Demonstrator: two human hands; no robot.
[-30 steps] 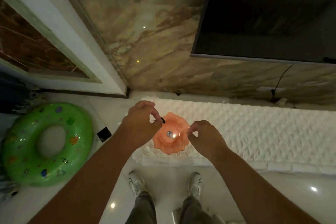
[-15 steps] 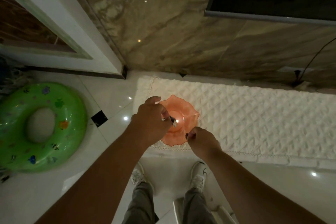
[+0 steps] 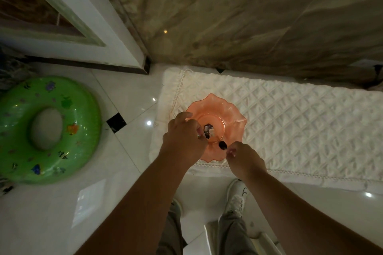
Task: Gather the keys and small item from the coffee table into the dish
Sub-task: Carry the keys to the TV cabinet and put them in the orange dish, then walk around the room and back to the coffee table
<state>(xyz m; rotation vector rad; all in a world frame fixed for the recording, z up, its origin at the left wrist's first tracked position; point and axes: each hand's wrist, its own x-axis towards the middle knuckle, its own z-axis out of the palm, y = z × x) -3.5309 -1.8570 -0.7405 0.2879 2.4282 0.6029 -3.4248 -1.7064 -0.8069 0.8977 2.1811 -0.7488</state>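
Lowering the keys (image 3: 208, 130) into the dish (image 3: 230, 118) is judged to be the step in hand. The left hand (image 3: 184, 136) is pinched shut on the keys, which hang just ahead of its grip over the dish's shallow well. The right hand (image 3: 245, 158) is closed in a pinch on a small dark item (image 3: 222, 145), held just ahead of its grip above the near rim. Both items are kept low, presumably so that they drop inside. The dish is translucent orange with a scalloped, wavy rim. It rests on a white quilted cover (image 3: 290, 114), diamond-stitched and edged with braid, spread over the tabletop.
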